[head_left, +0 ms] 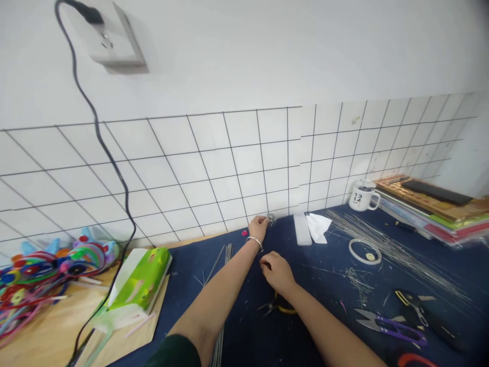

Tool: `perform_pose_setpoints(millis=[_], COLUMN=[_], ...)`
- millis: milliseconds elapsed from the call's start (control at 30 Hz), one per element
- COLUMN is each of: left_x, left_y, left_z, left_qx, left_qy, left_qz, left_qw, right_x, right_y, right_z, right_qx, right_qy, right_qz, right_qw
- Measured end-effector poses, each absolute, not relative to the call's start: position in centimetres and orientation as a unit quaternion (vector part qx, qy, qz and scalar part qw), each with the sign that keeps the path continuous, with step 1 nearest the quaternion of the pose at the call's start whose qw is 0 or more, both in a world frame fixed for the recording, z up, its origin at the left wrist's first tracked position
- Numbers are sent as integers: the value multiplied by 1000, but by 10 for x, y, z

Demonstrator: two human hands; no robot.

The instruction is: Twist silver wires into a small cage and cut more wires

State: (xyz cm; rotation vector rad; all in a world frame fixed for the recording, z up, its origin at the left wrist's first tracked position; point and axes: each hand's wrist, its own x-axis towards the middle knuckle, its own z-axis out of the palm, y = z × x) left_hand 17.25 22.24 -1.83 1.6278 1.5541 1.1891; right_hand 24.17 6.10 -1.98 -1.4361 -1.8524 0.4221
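Note:
My left hand, with a silver bangle on the wrist, reaches to the back of the blue mat by the tiled wall. Its fingers are closed on a small silvery bundle of wire. My right hand rests on the mat a little nearer to me, knuckles up and fingers curled under; what they hold, if anything, is hidden. Yellow-handled pliers lie on the mat just under my right wrist. A small pink bead sits to the left of my left hand.
Thin straight wires fan across the right of the mat, with a tape ring, purple snips, a white mug and stacked boards. A green tissue pack and colourful pipe-cleaner crafts lie left. A black cable hangs from the wall socket.

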Motion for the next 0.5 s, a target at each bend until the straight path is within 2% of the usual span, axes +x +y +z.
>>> perform_pose_setpoints(millis=[500], left_x=[165], left_y=[242], left_z=[-45], left_qx=[688], left_qy=[524], left_qz=[424], left_qw=[269], right_x=[241], right_y=[64], right_z=[-24], right_qx=[-560], right_qy=[-727], right_qz=[170], right_qw=[360])
